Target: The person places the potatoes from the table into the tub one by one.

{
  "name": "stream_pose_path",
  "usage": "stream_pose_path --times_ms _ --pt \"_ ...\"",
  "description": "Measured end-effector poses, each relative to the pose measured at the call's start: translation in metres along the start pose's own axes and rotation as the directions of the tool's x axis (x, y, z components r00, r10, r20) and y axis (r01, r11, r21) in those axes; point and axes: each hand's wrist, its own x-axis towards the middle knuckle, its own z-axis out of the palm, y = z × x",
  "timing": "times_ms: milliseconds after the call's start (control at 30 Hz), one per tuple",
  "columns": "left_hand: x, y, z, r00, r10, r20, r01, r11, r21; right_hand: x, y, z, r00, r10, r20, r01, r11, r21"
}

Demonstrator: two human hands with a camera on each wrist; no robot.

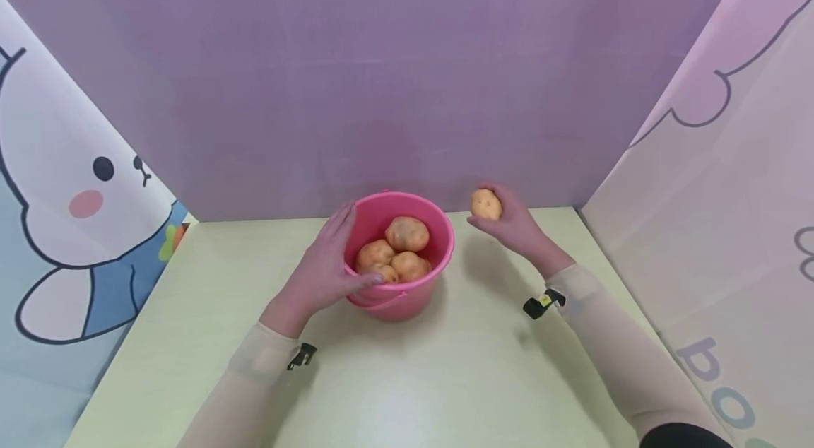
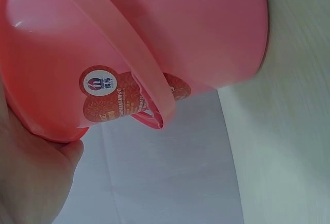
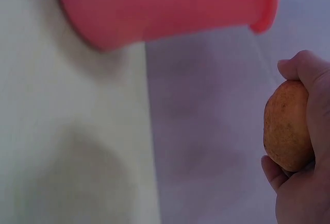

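Observation:
A pink bucket [image 1: 441, 239] stands upright on the table, with several potatoes [image 1: 407, 233] inside. My left hand [image 1: 324, 268] holds the bucket's rim on its left side, thumb over the near edge and fingers stretched toward the back. The left wrist view shows this hand [image 2: 31, 170] against the rim, beside the hanging handle [image 2: 139, 54] and a red label [image 2: 111, 100]. To the right of the bucket, my right hand [image 1: 516, 225] grips one potato [image 1: 486, 204] above the table. In the right wrist view, thumb and fingers curl around that potato [image 3: 287, 126], apart from the bucket.
The pale table [image 1: 394, 391] ends at a purple backdrop [image 1: 407, 80] just behind the bucket. Printed panels stand on both sides, one with a cartoon animal [image 1: 70, 172] at left, one with pale lettering [image 1: 715, 381] at right.

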Motion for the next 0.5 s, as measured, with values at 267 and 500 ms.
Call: stream_pose_path --times_ms 267,500 --pt "0.001 -0.004 0.003 1.0 -0.009 -0.01 0.009 1.0 -0.025 0.003 -0.039 0.003 0.994 -0.097 0.04 0.098 0.995 -0.01" --pt "0.0 -0.004 0.003 1.0 -0.007 -0.012 0.006 1.0 -0.022 0.011 -0.061 0.011 0.984 -0.153 0.088 0.155 0.988 -0.023"
